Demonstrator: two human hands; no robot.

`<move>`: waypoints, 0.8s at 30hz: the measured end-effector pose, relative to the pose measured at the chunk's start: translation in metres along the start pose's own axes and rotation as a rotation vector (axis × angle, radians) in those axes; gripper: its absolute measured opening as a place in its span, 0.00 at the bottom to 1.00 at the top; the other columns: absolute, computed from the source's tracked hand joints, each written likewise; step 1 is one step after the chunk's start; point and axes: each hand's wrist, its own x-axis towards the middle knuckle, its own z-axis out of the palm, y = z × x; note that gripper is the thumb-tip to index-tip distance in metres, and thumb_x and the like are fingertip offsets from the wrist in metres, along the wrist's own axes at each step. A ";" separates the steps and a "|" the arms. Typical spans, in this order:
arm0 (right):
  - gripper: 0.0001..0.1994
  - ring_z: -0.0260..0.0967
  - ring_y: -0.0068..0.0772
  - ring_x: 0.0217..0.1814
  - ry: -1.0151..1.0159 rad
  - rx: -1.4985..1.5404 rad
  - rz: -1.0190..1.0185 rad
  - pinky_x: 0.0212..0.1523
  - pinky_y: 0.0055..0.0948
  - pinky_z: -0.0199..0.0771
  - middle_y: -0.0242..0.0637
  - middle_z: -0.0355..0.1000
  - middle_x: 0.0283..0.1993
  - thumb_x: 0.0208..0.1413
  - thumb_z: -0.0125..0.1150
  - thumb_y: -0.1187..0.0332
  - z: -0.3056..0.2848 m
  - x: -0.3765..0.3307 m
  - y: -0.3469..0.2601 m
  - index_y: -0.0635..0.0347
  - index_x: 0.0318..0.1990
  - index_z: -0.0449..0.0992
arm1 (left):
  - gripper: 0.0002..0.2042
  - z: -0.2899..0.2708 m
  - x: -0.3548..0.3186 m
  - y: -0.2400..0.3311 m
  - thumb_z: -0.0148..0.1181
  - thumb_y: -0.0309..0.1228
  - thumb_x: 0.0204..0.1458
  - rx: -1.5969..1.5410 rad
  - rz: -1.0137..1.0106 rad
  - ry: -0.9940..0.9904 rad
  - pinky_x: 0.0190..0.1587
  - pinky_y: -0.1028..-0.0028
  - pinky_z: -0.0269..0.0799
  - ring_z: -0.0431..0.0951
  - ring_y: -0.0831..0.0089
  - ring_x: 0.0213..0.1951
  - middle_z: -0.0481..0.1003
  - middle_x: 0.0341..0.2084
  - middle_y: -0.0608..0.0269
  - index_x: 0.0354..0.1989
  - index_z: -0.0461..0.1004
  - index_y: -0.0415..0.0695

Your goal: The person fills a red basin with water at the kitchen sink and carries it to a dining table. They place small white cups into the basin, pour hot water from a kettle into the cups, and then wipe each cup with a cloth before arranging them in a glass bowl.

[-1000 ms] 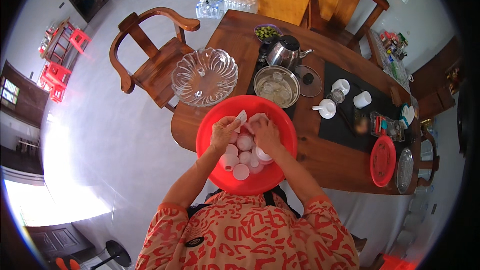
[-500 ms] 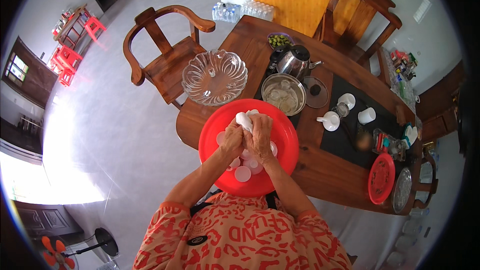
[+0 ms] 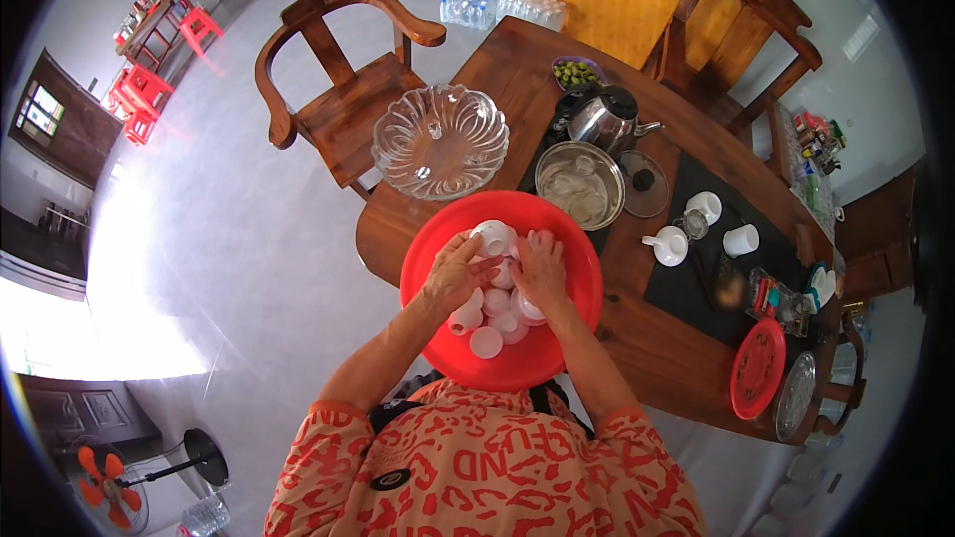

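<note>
My left hand (image 3: 456,273) grips a small white cup (image 3: 492,237) between thumb and fingers, above the far part of a round red basin (image 3: 428,353). Close by on the right, my right hand (image 3: 540,273) reaches down over the basin, its fingers a little apart and partly bent. Its fingertips are at the cups, and their undersides are hidden. Several small white cups (image 3: 486,342) lie heaped in the basin, some tipped on their sides. The basin sits close to my body, at the wooden table's edge.
Beyond the basin stand a clear glass bowl (image 3: 441,187), a steel pot (image 3: 543,187) with cups in water, a glass lid (image 3: 645,201) and a kettle (image 3: 604,119). On the wooden table's (image 3: 627,338) right are white teaware (image 3: 670,247) and a red plate (image 3: 758,368). A wooden chair (image 3: 363,104) stands left.
My hands have moved apart. The left now holds the cup that both hands were around; the right has moved off it, over the other cups. The view has shifted slightly.
</note>
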 end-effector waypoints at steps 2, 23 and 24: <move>0.22 0.64 0.47 0.45 -0.071 0.173 -0.221 0.37 0.41 0.69 0.45 0.65 0.44 0.40 0.59 0.73 0.011 -0.009 0.025 0.54 0.48 0.71 | 0.08 -0.006 0.003 -0.004 0.50 0.35 0.59 -0.049 -0.029 -0.003 0.46 0.61 0.70 0.73 0.58 0.46 0.72 0.44 0.61 0.44 0.67 0.49; 0.16 0.65 0.49 0.43 0.460 0.650 0.135 0.44 0.40 0.66 0.46 0.64 0.40 0.49 0.50 0.79 -0.054 0.020 -0.049 0.62 0.48 0.69 | 0.11 0.022 -0.003 -0.018 0.47 0.32 0.60 -0.219 -0.065 -0.123 0.52 0.56 0.68 0.71 0.64 0.47 0.70 0.46 0.56 0.49 0.68 0.44; 0.16 0.65 0.50 0.43 0.462 0.641 0.123 0.42 0.40 0.66 0.46 0.64 0.40 0.49 0.50 0.79 -0.051 0.016 -0.045 0.62 0.48 0.69 | 0.11 0.022 -0.003 -0.020 0.47 0.32 0.60 -0.239 -0.068 -0.125 0.51 0.56 0.69 0.71 0.63 0.47 0.70 0.46 0.56 0.48 0.67 0.44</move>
